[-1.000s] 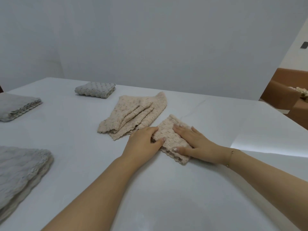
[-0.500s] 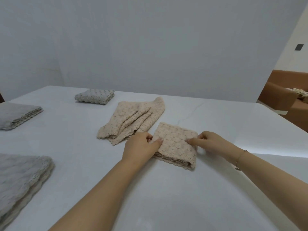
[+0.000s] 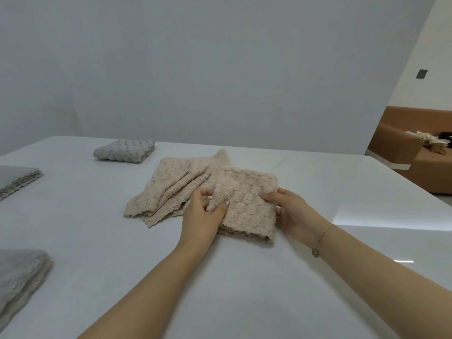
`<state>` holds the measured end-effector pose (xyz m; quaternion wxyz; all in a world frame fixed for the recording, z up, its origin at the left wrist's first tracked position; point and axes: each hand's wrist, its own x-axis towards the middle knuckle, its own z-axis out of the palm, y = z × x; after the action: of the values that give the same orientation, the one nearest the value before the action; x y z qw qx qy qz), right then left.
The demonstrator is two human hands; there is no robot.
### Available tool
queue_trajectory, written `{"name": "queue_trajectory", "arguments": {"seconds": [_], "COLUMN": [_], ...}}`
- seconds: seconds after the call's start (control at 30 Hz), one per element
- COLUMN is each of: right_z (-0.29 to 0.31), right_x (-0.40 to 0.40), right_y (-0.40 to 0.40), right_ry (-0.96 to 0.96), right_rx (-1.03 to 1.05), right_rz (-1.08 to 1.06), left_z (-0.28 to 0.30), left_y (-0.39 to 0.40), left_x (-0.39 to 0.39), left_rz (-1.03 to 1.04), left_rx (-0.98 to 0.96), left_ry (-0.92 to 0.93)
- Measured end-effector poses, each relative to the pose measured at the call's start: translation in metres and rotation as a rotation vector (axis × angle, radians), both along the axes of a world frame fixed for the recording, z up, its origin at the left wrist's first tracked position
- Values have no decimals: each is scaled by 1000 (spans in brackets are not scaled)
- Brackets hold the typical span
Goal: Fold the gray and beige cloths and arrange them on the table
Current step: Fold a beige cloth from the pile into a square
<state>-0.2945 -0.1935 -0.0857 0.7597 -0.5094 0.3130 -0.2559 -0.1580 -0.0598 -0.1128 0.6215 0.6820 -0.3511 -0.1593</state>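
Observation:
A folded beige cloth (image 3: 247,204) lies in the middle of the white table (image 3: 244,289). My left hand (image 3: 199,216) pinches a raised fold at its left side. My right hand (image 3: 292,211) grips its right edge, thumb on top. Just behind and left of it lies a second beige cloth (image 3: 176,189), loosely bunched in pleats; the folded one overlaps its near right corner. A small folded gray cloth (image 3: 124,150) sits at the far left. Two more folded gray cloths lie at the left edge, one further back (image 3: 17,178) and one near me (image 3: 19,277).
A pale wall stands behind the table. Past the table's right edge is a brown sofa (image 3: 401,152) with some pale items (image 3: 430,143) on it. The table's right edge runs diagonally at the right of the view.
The folded beige cloth has shifted back toward the bunched one. My hands went from pressing flat on it to holding its left and right sides. The view tilted up.

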Motion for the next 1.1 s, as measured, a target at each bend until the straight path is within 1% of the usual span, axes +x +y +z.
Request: {"name": "queue_trajectory", "arguments": {"seconds": [0.13, 0.27, 0.37, 0.43, 0.57, 0.7, 0.83, 0.97, 1.1], "right_z": [9, 15, 12, 8, -9, -21, -24, -27, -28], "right_x": [7, 12, 18, 23, 35, 54, 75, 82, 83], "right_y": [-35, -80, -117, -143, -199, -242, -269, -282, -290], "right_ry": [-85, -59, -15, 21, 213, 285, 309, 327, 275], "right_rx": [-41, -122, -169, -211, -471, -618, -647, -661, -622], "right_rz": [-152, -252, -275, -287, -278, -327, -382, -418, -424], "left_z": [4, 9, 7, 5, -3, -8, -9, -9, -10], "left_y": [-35, -85, -122, -147, -197, -239, -267, -280, -283], "left_x": [-7, -8, -1, 9, 34, 57, 71, 79, 81], "left_rz": [-59, -98, -104, -130, -171, -75, -18, -11, -6], "left_rx": [-50, -141, -134, -92, -16, 15, 35, 79, 104], "left_ry": [101, 123, 96, 72, 1, -46, -64, -97, -141]}}
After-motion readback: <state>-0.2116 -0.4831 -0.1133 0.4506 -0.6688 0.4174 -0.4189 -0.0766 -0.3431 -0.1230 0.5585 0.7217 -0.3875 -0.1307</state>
